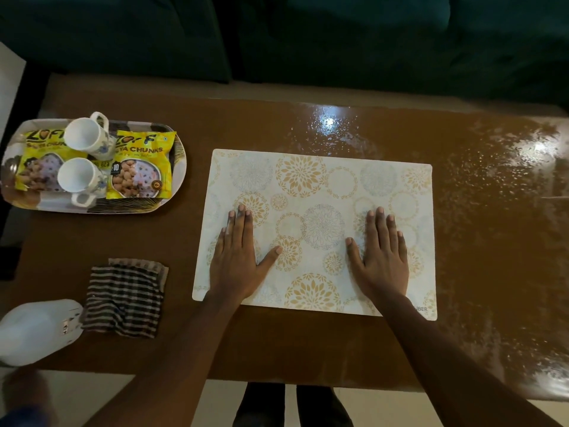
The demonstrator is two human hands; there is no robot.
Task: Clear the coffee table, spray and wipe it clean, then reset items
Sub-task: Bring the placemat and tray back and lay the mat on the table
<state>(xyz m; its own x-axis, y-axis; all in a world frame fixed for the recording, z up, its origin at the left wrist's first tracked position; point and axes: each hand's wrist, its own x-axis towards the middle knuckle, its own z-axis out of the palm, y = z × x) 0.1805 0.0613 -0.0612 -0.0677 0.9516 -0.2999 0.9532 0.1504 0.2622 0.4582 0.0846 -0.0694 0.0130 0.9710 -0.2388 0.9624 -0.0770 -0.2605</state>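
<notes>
pressing flat on the placemat (320,192), both hands are palm-down with fingers (243,220) stretched straight and spread, gripping nothing. the left hand (238,260) sits on the mat's near-left part, the right hand (383,257) on its near-right part (thumbs pointing toward each other). the placemat is pale with gold and grey floral circles and lies flat in the middle of the brown worktop (492,241), which looks shiny and streaky wet on the right side. off to the far left there's a tray (178,167) holding two white cups (81,134) and two yellow soya chunks packets (140,167). nearer the front edge on the left lies a folded striped cloth (126,297), and just beside it a white spray bottle (34,331) (blurry, partly cut off by the frame edge).
</notes>
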